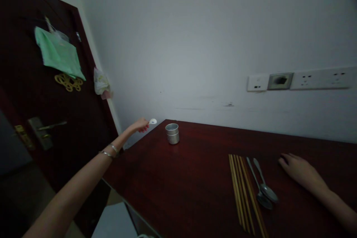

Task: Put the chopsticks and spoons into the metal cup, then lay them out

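Showing a white, rounded end with a bluish mark, the spoon [153,121] sits pinched in the left hand [141,124].

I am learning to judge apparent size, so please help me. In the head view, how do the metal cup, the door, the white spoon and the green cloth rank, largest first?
1. Door
2. Green cloth
3. Metal cup
4. White spoon, partly hidden by the left hand

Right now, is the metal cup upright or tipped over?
Upright: the cup has its open rim on top and its base on the table.
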The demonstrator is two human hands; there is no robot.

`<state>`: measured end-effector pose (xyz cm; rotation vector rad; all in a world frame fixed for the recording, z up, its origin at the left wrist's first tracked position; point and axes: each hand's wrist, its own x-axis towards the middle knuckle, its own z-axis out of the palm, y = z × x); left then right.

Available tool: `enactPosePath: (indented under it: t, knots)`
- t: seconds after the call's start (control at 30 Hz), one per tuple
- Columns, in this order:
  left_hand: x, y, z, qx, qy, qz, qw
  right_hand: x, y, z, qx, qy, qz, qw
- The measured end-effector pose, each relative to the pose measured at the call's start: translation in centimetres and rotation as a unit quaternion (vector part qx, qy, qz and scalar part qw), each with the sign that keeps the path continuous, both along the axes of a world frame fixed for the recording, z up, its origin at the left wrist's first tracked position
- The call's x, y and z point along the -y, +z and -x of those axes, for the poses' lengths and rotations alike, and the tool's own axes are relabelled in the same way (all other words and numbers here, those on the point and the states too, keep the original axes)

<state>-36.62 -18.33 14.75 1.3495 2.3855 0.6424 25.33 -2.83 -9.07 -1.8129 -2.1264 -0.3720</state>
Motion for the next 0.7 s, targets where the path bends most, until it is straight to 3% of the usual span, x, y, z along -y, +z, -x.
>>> enactPosePath:
  t: [0.13, 0.2, 0.33, 0.4, 0.5, 0.7]
  knots:
    - [-1.1, 5.2, -2.0, -0.086, -0.031, -0.072, 0.993, 1.9, 1.7, 1.2, -0.006, -0.006, -0.009, 1.0]
    - [-1.4, 7.3, -3.8, -0.153, -0.073, -0.135, 0.976, 2.6, 2.5, 1.7, -0.01, -0.01, -0.009, 1.0]
    - [-1.4, 9.7, -9.1, -0.219, -0.182, -0.243, 0.927, 3.5, 3.6, 2.4, -0.015, -0.018, -0.003, 1.0]
    - [-1.4, 9.9, -12.1, -0.188, -0.246, -0.27, 0.912, 3.8, 3.9, 2.6, -0.016, -0.032, 0.005, 0.999]
    - [-1.9, 9.0, -16.6, -0.102, -0.333, -0.279, 0.895, 4.2, 4.4, 2.9, -0.025, -0.041, 0.016, 0.999]
    - [-4.4, 4.5, -24.8, 0.066, -0.424, -0.237, 0.872, 4.5, 5.0, 3.1, -0.051, -0.028, 0.019, 0.998]
